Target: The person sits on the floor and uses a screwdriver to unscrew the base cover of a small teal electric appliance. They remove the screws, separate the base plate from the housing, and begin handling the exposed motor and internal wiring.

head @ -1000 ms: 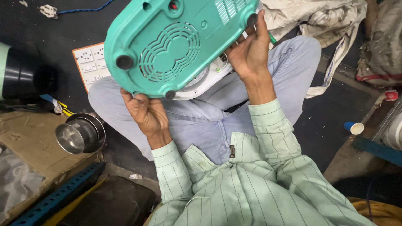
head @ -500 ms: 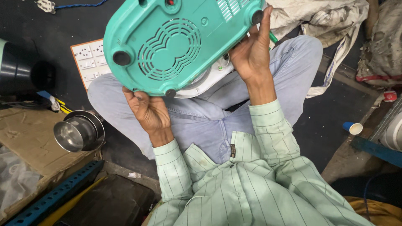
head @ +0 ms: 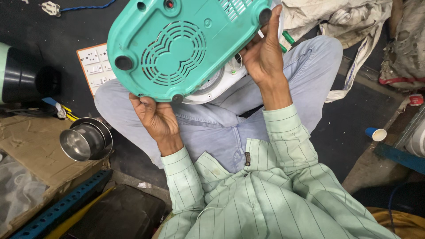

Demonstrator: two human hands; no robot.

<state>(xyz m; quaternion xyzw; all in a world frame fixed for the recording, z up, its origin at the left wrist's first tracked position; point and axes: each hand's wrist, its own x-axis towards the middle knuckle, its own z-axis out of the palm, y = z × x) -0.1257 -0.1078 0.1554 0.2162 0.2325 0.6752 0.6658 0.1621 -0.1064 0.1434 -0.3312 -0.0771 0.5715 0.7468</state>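
I hold a teal plastic appliance base (head: 177,48) upside down above my lap, its vented underside and black rubber feet facing me. A white housing part (head: 212,82) shows beneath its lower edge. My left hand (head: 152,117) grips the base's near lower edge from below. Along the right edge my right hand (head: 263,53) clasps it, fingers reaching up past a black foot. A green tool handle (head: 287,39) pokes out just right of my right hand. I sit cross-legged in blue jeans and a pale green striped shirt.
A steel jar (head: 84,141) lies on cardboard (head: 31,150) at left, a black cylinder (head: 24,79) behind it. A white switch board (head: 95,66) lies on the dark floor. Crumpled cloth (head: 336,20) is at the top right, a small blue-and-white cap (head: 376,133) at right.
The teal base has tipped and shifted slightly up and left in my hands; both hands keep their grip.
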